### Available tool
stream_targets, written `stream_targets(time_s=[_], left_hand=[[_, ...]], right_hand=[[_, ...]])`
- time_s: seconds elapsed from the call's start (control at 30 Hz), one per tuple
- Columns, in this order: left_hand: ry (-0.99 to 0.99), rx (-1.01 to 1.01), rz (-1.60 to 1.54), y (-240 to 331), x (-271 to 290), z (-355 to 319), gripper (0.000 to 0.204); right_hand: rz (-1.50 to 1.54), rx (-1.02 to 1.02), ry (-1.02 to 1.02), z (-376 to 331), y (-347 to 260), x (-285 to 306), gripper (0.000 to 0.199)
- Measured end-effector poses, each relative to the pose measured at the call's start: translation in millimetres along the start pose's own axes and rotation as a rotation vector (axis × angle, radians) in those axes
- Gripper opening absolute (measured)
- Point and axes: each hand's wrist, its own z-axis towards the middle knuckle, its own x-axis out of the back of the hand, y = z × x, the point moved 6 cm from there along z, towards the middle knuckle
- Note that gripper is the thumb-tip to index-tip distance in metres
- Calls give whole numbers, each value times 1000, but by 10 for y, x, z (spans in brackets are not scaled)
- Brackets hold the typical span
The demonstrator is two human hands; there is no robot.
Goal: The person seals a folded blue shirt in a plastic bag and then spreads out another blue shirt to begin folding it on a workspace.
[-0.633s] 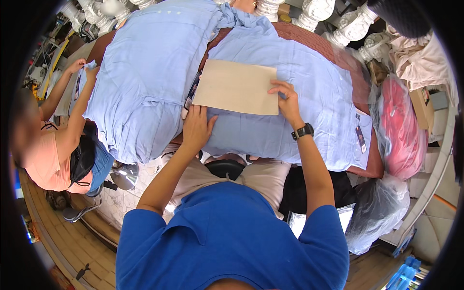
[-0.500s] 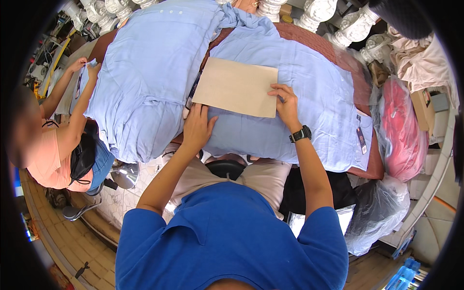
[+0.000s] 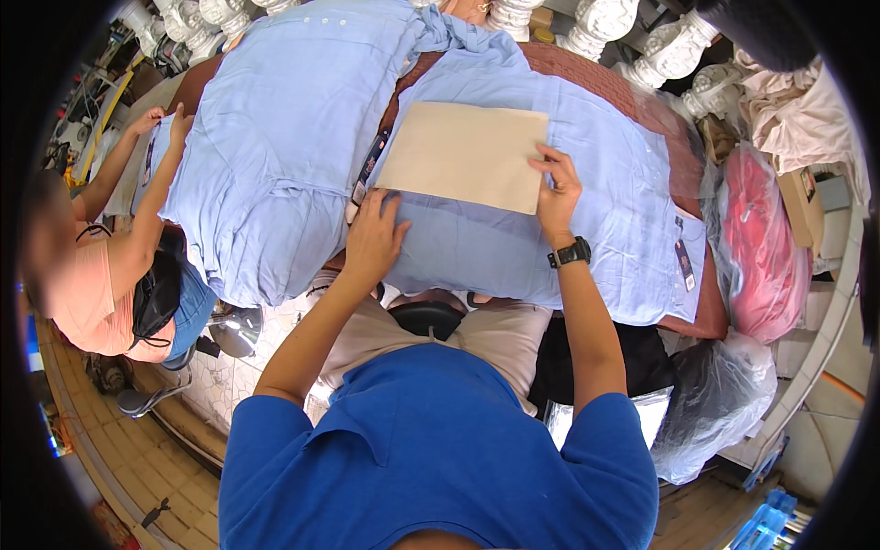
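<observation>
A stiff tan cardboard sheet (image 3: pixel 463 156) lies at a slight tilt over light blue shirts (image 3: pixel 610 197) spread on the table. My right hand (image 3: pixel 559 192), with a black watch on its wrist, pinches the sheet's right edge between thumb and fingers. Beside the lower left corner of the sheet, my left hand (image 3: pixel 371 240) rests with its fingers stretched out on the blue cloth. A dark hang tag (image 3: pixel 369 165) shows just left of the sheet. Another dark tag (image 3: pixel 685 261) lies on the shirts at the right.
More blue shirts (image 3: pixel 284 137) are heaped to the left on a brown table cover (image 3: pixel 701 316). At the left a co-worker (image 3: pixel 119 284) handles blue cloth. White balusters (image 3: pixel 600 23) stand behind the table. A plastic-wrapped red bundle (image 3: pixel 761 243) is at the right.
The cardboard sheet has shifted right and slightly away from me, along with my right hand. More of the dark tag on its left now shows. My left hand has barely moved.
</observation>
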Motion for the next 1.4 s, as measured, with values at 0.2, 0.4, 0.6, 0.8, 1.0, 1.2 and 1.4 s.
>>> stream_targets(time_s=[0.2, 0.4, 0.6, 0.8, 1.0, 1.2, 1.4], left_hand=[[32, 0, 23, -2, 0, -6, 48], [-8, 43, -5, -9, -3, 10, 48], [2, 21, -25, -69, -30, 9, 46], [28, -17, 55, 5, 3, 33, 43], [5, -5, 76, 25, 11, 59, 41], [17, -55, 38, 136, 32, 156, 52], [-91, -106, 91, 142, -200, 139, 62]], right_hand=[[112, -38, 106, -6, 88, 12, 21], [-51, -72, -126, -145, 189, -211, 27], [-143, -67, -217, -161, 216, -248, 32], [21, -112, -95, -147, 132, -157, 27], [-152, -206, 25, -179, 213, -146, 33], [-444, -262, -108, -154, 143, -331, 70], [-35, -573, 4, -100, 384, -371, 65]])
